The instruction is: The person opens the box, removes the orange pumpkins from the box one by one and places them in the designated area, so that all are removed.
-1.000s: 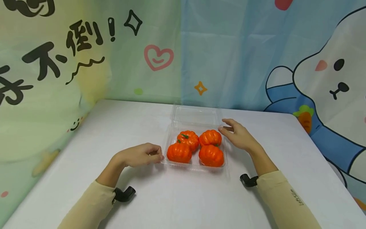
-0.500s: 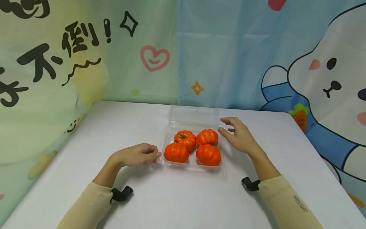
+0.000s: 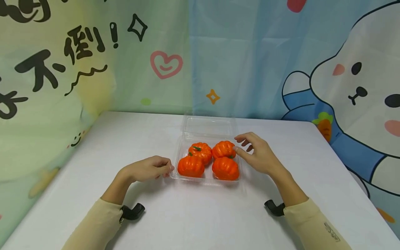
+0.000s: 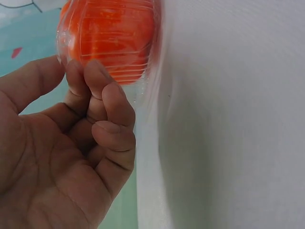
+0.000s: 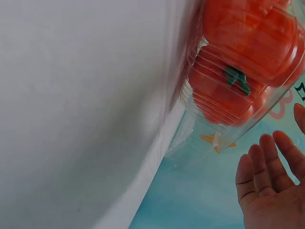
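Note:
In the head view, several small orange pumpkins sit in a clear plastic clamshell box on the white table. Its lid is folded back, away from the person. My left hand pinches the box's near left rim between thumb and forefinger, other fingers curled, as the left wrist view shows. My right hand hovers at the box's right side with loosely bent fingers, holding nothing. Its thumb overlaps the far right pumpkin. Through the box wall, the right wrist view shows a pumpkin with a green stem.
A printed cloth backdrop with a cartoon animal hangs behind the table and along its left side. Black wrist cameras are strapped at both beige sleeves.
My right hand has shifted from beside the lid's hinge nearer to the person and over the right rim. My left hand keeps to the near left corner. The head view has turned slightly right.

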A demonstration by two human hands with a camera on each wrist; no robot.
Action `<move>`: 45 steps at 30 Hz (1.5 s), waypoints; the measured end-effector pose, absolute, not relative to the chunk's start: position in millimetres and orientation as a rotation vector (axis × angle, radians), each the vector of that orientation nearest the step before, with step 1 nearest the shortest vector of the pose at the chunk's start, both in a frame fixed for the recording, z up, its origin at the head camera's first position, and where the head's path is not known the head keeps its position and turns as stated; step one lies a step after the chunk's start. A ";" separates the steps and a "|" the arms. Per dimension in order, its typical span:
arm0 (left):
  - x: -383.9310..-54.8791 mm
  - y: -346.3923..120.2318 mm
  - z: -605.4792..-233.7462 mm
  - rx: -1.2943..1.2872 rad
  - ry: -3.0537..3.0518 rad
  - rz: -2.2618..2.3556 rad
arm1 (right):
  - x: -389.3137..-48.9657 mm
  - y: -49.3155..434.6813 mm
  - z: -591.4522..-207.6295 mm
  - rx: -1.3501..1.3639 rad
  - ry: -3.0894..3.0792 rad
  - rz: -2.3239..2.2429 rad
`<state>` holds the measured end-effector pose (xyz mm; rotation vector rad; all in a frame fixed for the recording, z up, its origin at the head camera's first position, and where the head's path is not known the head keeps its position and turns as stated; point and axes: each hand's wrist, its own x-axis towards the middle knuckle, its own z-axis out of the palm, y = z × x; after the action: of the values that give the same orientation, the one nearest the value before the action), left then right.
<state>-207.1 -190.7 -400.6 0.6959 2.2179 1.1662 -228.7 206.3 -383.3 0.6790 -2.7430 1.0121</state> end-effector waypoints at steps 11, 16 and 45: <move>-209.0 -193.0 -401.8 0.721 2.219 1.158 | -216.3 201.1 -386.2 0.741 -2.787 0.994; -208.3 -192.7 -401.4 0.719 2.215 1.160 | -212.8 198.2 -388.7 0.806 -2.776 0.976; -209.1 -190.5 -401.7 0.740 2.226 1.137 | -197.3 179.6 -385.2 0.882 -2.894 0.492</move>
<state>-209.1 -190.5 -401.7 0.7403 2.2259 1.1372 -197.3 179.6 -385.2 0.8822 -2.8939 0.4916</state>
